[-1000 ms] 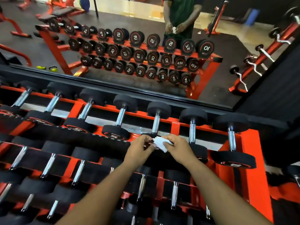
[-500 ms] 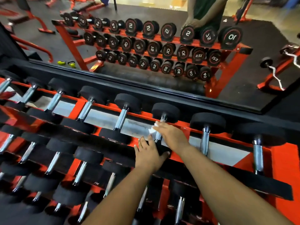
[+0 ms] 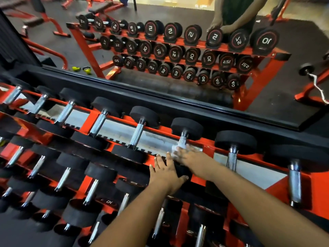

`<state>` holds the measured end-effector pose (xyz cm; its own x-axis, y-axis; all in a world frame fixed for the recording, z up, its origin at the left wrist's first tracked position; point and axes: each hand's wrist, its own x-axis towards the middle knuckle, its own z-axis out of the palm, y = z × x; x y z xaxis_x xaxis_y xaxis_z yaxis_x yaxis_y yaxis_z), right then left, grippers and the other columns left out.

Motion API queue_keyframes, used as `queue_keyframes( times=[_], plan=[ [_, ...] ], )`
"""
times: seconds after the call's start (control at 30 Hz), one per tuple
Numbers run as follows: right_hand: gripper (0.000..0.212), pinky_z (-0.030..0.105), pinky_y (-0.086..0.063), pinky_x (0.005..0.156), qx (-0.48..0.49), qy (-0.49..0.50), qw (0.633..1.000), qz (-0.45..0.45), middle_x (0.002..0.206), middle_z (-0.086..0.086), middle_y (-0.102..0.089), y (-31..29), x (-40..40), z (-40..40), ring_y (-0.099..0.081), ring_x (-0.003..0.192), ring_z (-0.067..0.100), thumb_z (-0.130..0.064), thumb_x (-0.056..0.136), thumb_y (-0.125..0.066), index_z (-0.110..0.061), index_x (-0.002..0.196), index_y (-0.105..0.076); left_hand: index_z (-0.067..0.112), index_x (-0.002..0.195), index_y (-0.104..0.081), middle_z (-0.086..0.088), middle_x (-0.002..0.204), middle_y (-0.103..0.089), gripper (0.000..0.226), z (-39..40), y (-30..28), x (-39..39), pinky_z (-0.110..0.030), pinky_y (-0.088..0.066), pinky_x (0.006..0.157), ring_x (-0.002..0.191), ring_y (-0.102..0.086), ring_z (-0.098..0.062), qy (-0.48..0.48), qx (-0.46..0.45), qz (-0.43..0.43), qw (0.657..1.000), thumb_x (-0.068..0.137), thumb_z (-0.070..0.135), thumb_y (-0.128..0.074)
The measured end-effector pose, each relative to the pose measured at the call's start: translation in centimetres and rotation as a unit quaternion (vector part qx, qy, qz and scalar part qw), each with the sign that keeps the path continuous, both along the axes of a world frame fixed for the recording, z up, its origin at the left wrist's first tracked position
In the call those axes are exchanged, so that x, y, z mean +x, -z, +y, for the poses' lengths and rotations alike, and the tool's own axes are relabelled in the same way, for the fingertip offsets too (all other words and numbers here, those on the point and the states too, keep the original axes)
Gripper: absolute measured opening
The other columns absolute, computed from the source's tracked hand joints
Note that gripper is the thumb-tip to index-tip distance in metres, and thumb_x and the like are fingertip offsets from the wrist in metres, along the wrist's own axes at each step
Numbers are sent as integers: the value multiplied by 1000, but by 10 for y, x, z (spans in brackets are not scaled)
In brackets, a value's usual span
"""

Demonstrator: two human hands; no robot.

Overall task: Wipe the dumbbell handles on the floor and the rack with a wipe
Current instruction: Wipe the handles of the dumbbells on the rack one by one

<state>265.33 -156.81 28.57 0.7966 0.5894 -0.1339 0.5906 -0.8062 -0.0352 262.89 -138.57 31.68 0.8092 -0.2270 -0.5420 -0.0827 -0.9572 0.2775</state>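
An orange three-tier rack (image 3: 210, 149) carries rows of black dumbbells with chrome handles. My right hand (image 3: 191, 156) wraps a white wipe (image 3: 175, 148) round the chrome handle (image 3: 183, 140) of a top-row dumbbell right of centre; the hand is blurred. My left hand (image 3: 166, 172) rests flat, fingers spread, on the near black head (image 3: 183, 171) of that same dumbbell. Most of the wipe is hidden under my right fingers.
A wall mirror (image 3: 178, 50) behind the rack reflects the rack, a person and the gym floor. More dumbbells fill the top row left (image 3: 137, 132) and right (image 3: 232, 155). Lower tiers are packed with dumbbells. A curl bar (image 3: 315, 81) shows at the right.
Both hands held the wipe together above the rack. Then the right hand carried it to the handle while the left settled on the dumbbell head. The view has closed in on the rack.
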Motion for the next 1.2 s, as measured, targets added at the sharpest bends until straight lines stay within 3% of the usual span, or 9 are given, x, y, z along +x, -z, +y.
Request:
queue_keyframes(
  times=[0.1, 0.27, 0.47, 0.6, 0.8, 0.9, 1.0, 1.07, 1.2],
  plan=[
    [71, 50, -12, 125, -19, -54, 998, -22, 166, -5, -20, -4, 4, -11, -13, 154, 14, -9, 95, -49, -25, 159, -23, 14, 157, 24, -27, 164, 19, 115, -1, -3, 1, -55, 3, 125, 155, 14, -37, 4, 11, 9, 1000, 90, 76, -45],
    [78, 49, -2, 126, -48, 93, 994, -38, 169, -1, 2, -20, 3, 4, 5, 155, 17, -3, 93, -35, -23, 161, -2, 15, 156, 27, -27, 164, 21, 115, -1, -6, 2, -56, 5, 125, 155, 16, -38, 3, 17, 27, 999, 91, 76, -45],
    [69, 51, -3, 125, -35, -41, 999, -5, 165, -11, -13, -16, -6, -15, -5, 154, 13, -8, 97, -38, -29, 160, -18, 15, 157, 25, -26, 164, 20, 114, -2, -8, 1, -56, 5, 125, 155, 16, -37, 1, 17, 28, 999, 91, 75, -46],
    [77, 57, -3, 123, -102, 83, 988, -86, 168, 1, 6, -22, 0, -1, 8, 155, 21, -8, 95, -36, -20, 161, 1, 15, 157, 25, -27, 164, 20, 115, -2, -8, 2, -57, 4, 125, 155, 16, -38, -2, 19, 27, 999, 91, 76, -46],
    [65, 47, -9, 125, -57, 10, 997, -41, 167, -1, -14, -10, -9, 0, -11, 154, 16, -16, 98, -38, -22, 160, -20, 14, 157, 24, -27, 165, 18, 113, -2, -8, 1, -56, 4, 125, 155, 15, -38, 4, 18, 28, 999, 92, 74, -46],
    [72, 51, -8, 125, -129, 116, 982, -81, 169, 5, 2, -13, 4, -3, 0, 156, 21, -11, 96, -30, -16, 161, -1, 14, 157, 25, -28, 164, 19, 113, -2, -8, 1, -56, 3, 125, 155, 15, -38, 4, 24, 25, 999, 92, 75, -44],
    [78, 40, -21, 123, -25, 228, 973, -21, 169, 6, 0, -14, 4, 16, -15, 155, 24, -9, 98, -45, -16, 162, -1, 14, 157, 24, -28, 164, 18, 113, -1, -7, 2, -56, 3, 125, 155, 14, -38, 3, 20, 25, 999, 91, 75, -45],
    [70, 37, -40, 110, 162, 315, 933, 63, 164, 10, -27, -11, -7, 26, -43, 141, 29, -6, 100, -45, -20, 162, -15, 14, 158, 23, -28, 164, 18, 113, -2, -6, 2, -56, 3, 125, 155, 14, -38, 3, 20, 21, 1000, 91, 75, -45],
    [53, 34, -48, 99, 456, 457, 748, 156, 147, -4, -52, -4, -8, 43, -59, 120, 22, -10, 104, -45, -23, 155, -37, 13, 158, 22, -28, 164, 18, 113, -3, -5, 3, -56, 2, 125, 155, 14, -38, 5, 27, 23, 999, 91, 75, -44]
  ],
)
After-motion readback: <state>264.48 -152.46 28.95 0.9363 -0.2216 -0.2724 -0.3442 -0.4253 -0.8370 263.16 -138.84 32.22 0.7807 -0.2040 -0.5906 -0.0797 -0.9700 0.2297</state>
